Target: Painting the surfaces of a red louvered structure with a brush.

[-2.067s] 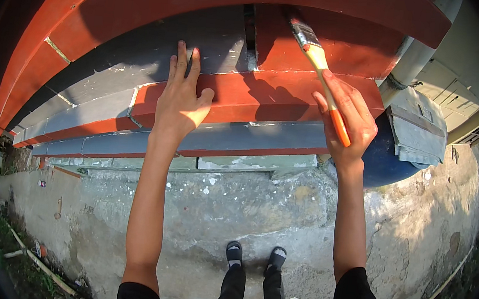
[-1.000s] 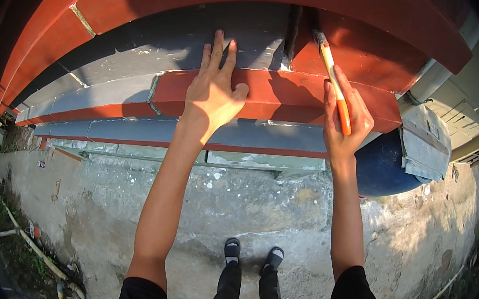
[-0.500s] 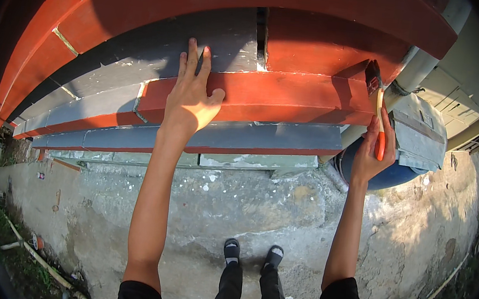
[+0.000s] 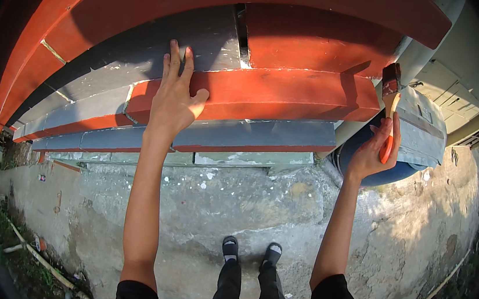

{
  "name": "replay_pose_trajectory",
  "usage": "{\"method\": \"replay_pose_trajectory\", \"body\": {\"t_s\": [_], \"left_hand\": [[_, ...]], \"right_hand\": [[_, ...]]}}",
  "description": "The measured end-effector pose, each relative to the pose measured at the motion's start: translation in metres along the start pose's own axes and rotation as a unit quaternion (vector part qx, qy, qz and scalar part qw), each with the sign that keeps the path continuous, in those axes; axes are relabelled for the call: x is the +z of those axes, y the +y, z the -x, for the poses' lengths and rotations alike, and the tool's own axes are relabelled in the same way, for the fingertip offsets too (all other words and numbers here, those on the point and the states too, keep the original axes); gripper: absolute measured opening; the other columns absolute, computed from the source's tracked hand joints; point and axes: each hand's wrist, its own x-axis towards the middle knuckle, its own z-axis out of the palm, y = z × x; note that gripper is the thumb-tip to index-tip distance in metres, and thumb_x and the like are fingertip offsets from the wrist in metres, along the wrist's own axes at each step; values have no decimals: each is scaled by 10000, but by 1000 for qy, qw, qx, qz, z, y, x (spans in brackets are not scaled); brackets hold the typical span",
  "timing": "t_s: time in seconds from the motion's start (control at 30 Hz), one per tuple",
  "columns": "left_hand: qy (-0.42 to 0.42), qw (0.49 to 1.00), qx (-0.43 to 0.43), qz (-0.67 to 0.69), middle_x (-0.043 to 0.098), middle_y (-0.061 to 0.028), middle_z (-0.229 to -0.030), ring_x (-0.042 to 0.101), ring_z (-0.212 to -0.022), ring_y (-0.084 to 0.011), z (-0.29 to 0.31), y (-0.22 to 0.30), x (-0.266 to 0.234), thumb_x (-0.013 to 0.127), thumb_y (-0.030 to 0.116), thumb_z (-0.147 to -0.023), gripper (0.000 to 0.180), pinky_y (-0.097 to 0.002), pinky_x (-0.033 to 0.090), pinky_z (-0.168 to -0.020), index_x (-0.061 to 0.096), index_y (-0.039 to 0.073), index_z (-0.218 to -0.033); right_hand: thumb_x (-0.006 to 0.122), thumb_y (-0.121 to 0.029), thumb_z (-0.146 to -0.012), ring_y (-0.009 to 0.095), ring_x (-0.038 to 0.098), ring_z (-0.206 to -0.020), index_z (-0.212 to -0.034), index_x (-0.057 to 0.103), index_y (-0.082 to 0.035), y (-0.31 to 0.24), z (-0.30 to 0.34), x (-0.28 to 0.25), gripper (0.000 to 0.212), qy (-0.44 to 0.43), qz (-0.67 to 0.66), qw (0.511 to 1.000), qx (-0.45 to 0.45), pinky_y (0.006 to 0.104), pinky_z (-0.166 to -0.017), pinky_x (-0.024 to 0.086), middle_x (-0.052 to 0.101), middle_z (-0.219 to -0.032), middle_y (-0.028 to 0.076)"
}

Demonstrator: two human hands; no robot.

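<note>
My right hand (image 4: 372, 154) is closed around the handle of a paintbrush (image 4: 392, 98), which has a pale wood and orange-red grip. Its dark, red-stained bristles point up, just off the right end of the red-painted ledge (image 4: 280, 95). My left hand (image 4: 173, 101) has its fingers spread, reaching over the ledge onto the grey panel (image 4: 216, 36) behind. A small red mark shows on one fingertip. Whether the palm presses on the ledge, I cannot tell. Behind the ledge's right part rises a red panel (image 4: 320, 44), with a dark slot at its left edge.
A thick red beam (image 4: 208, 3) arches overhead. Below the ledge runs a grey, red-edged step (image 4: 252, 136). At the right stand a pale pipe (image 4: 421, 55) and a blue barrel (image 4: 361, 156) with a grey sheet (image 4: 422, 131) over it. My feet are on paint-spotted concrete (image 4: 197, 221).
The brush has come away from the red surface near the ledge's right end and now stands clear to its right. My left hand keeps its place on the structure as the view shifts slightly.
</note>
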Motion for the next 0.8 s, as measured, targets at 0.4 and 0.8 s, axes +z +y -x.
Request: {"method": "replay_pose_trajectory", "body": {"t_s": [0.4,0.8], "left_hand": [[-29,999,-29,12,38,-133,-1713,165,-1556,-360,1,2,-2,556,240,-820,865,-466,411,-1147,250,118,-1619],[-4,999,-13,-35,4,-98,-1719,145,-1560,-341,-2,-5,6,554,252,-861,856,-461,433,-1130,196,175,-1635]], "right_hand": [[711,-17,-927,195,711,-896,-1163,725,23,-11,17,40,240,-167,21,982,-81,305,-788,554,744,-1053,156],[790,-33,-849,281,735,-985,-1108,744,-19,-22,41,38,264,-335,-65,930,-134,345,-880,560,746,-1076,162]]}}
